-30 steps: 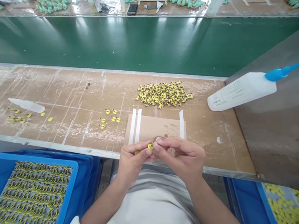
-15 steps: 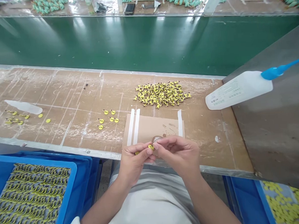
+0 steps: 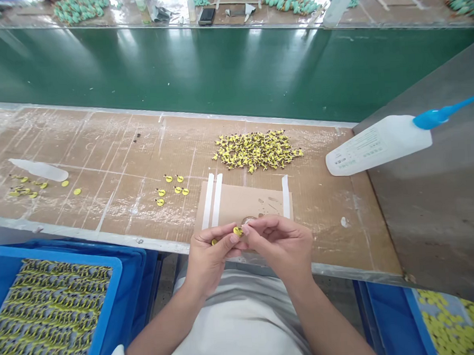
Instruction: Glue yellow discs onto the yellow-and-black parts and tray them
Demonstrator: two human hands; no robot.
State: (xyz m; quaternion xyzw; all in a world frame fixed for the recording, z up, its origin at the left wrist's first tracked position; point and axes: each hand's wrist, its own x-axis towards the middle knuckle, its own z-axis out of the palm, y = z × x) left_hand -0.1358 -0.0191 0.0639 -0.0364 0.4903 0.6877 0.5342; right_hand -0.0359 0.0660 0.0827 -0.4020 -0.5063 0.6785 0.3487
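Just above the table's front edge, my left hand (image 3: 209,256) pinches a small yellow disc (image 3: 237,231) with a dark mark on it between thumb and fingers. More yellow (image 3: 214,242) shows lower between the fingers of that hand. My right hand (image 3: 286,246) is closed in a pinch right at the disc's right side; what its fingertips hold is too small and covered to name. Behind the hands lies a brown cardboard sheet (image 3: 246,198) taped down with white strips, with a round whitish spot (image 3: 248,220) partly hidden by the fingers. Beyond it sits a pile of small yellow-and-dark figures (image 3: 257,151).
Several yellow discs with dark pieces (image 3: 178,189) lie left of the sheet. A white bottle with blue nozzle (image 3: 378,143) leans at right. Blue trays of yellow parts (image 3: 118,289) flank me. Behind the table runs a green belt (image 3: 155,70).
Both hands have shifted very slightly left, still pinched together at the disc. The view has tilted a little. Nothing on the table has moved.
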